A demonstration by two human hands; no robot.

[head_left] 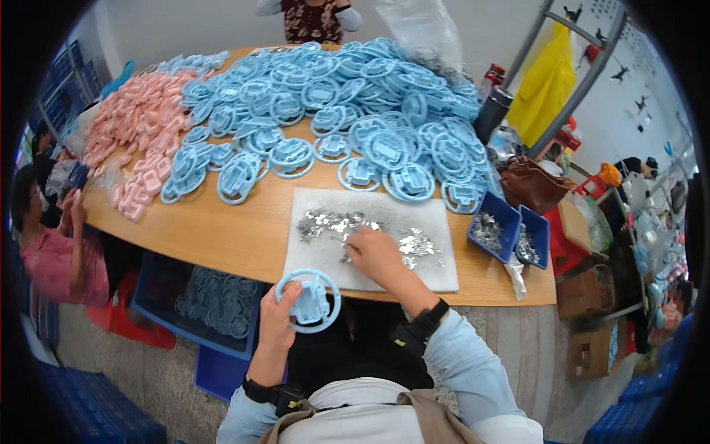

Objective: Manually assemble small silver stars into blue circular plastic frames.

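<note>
Selection from the silver pieces appeared to be the step in hand. Over the white mat, the right hand had its fingers drawn together — tips hidden, so any hold could not be told. At the mat's 7 o'clock, the left hand held a light-blue ring part — thumb and fingers closed on its 9 o'clock edge, partly hidden. The next move seemed to call for one clean pick; individual pieces were indistinct.
</note>
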